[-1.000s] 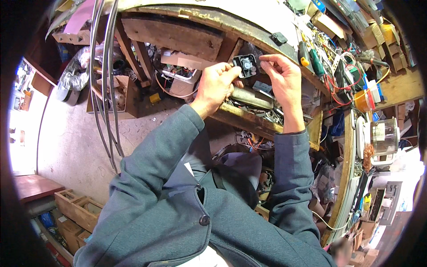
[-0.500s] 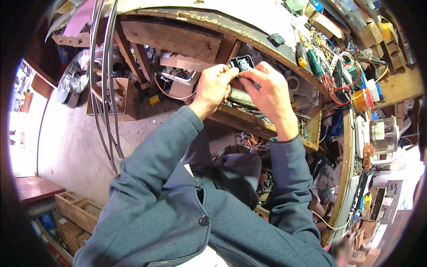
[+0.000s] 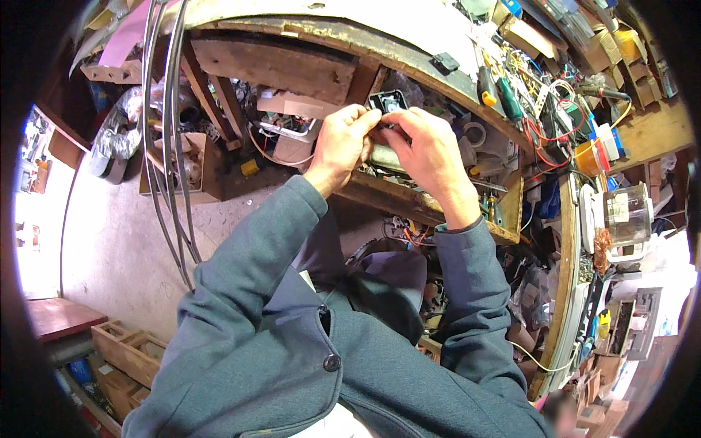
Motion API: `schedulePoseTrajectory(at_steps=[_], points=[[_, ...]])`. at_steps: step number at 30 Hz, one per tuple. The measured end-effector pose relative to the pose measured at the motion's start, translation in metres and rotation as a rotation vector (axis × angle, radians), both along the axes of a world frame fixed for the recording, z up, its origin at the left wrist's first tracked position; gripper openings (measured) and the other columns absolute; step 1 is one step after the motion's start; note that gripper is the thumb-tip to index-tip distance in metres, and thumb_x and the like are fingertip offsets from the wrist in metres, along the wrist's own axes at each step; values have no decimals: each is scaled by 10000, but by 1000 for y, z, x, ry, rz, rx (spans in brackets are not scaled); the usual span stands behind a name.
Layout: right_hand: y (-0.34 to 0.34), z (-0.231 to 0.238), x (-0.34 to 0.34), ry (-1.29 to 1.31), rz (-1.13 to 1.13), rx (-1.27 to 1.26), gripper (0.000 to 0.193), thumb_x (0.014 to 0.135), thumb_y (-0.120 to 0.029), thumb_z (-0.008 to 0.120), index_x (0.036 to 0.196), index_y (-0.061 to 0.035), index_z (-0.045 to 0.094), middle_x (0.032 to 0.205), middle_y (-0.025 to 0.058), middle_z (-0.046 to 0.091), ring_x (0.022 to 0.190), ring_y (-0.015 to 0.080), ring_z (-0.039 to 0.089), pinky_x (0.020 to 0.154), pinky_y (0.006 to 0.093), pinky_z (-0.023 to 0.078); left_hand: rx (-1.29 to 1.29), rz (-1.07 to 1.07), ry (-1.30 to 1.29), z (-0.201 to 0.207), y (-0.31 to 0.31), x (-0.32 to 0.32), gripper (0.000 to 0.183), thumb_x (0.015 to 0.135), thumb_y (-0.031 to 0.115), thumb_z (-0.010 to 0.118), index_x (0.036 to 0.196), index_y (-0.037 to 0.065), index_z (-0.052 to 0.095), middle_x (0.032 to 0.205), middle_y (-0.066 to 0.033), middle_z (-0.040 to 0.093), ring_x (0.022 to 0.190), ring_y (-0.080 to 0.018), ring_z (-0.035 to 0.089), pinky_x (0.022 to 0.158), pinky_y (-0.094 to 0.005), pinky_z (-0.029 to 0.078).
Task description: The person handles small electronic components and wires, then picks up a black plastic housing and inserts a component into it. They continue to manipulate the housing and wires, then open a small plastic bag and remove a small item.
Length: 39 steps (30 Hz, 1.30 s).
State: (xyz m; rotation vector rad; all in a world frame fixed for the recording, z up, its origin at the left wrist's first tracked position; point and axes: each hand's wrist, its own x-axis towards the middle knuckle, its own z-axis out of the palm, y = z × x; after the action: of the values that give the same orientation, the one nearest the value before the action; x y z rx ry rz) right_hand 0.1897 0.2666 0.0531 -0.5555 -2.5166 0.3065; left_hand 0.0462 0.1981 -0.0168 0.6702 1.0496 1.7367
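In front of me, over an open wooden drawer [image 3: 420,197], a small black square casing [image 3: 387,102] with a pale part inside is held up. The fingers of my left hand [image 3: 339,146] are closed on its near left edge. My right hand [image 3: 432,150] meets it from the other side, thumb and forefinger pinched close to the casing's near edge. Whatever sits between those right fingertips is hidden or too small to name. A small black square piece [image 3: 445,63] lies apart on the pale bench top [image 3: 365,13] beyond.
Screwdrivers with orange-and-black [image 3: 486,86] and green handles [image 3: 509,101] lie on the right bench, near red wires [image 3: 540,155]. Below stand a white bin [image 3: 301,136] of parts and a cardboard box [image 3: 206,150]. Dark cables [image 3: 162,109] hang at the left. A clear container [image 3: 628,215] stands at the right.
Both hands and the black casing have shifted slightly left in the picture, as has the scene around them. The right fingers have come a little nearer the left ones.
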Motion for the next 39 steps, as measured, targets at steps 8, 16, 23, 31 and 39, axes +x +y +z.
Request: schedulePoseTrajectory(at_steps=[8,16,23,31,39], points=[[2,6,-6,-68,-18,-139,166,883,-120,693,1028,-42,705,823,166,700,784,361,685,714,431,548,-3,-27,-37,1,-2,-2,212,1045,216,607,899,66,636,687,-21,640,435,-44,437,385,-229,290],[19,35,-13,-318,-1,-244,209,844,-160,710,1014,-39,709,845,184,715,830,367,714,733,441,557,-9,-59,-11,5,-2,-2,208,1051,217,601,922,60,642,720,-35,658,453,-34,433,396,-224,277],[23,24,-10,-220,57,-188,187,856,-115,728,1007,-12,686,689,137,659,601,229,634,596,356,495,-15,-62,23,1,0,-2,237,1070,273,575,953,76,634,726,-27,649,444,-44,449,378,-217,268],[22,19,-10,-168,65,-232,150,874,-91,725,996,-15,682,710,136,678,620,224,658,606,345,504,4,-55,-2,1,-1,-1,257,1074,285,568,932,81,634,715,-37,655,446,-46,452,385,-218,277],[21,37,-13,-319,19,-338,173,854,-135,724,984,-24,693,815,157,721,792,325,728,711,410,556,4,-51,70,3,0,-1,249,1076,268,555,927,85,633,729,-43,669,443,-44,442,389,-220,274]])
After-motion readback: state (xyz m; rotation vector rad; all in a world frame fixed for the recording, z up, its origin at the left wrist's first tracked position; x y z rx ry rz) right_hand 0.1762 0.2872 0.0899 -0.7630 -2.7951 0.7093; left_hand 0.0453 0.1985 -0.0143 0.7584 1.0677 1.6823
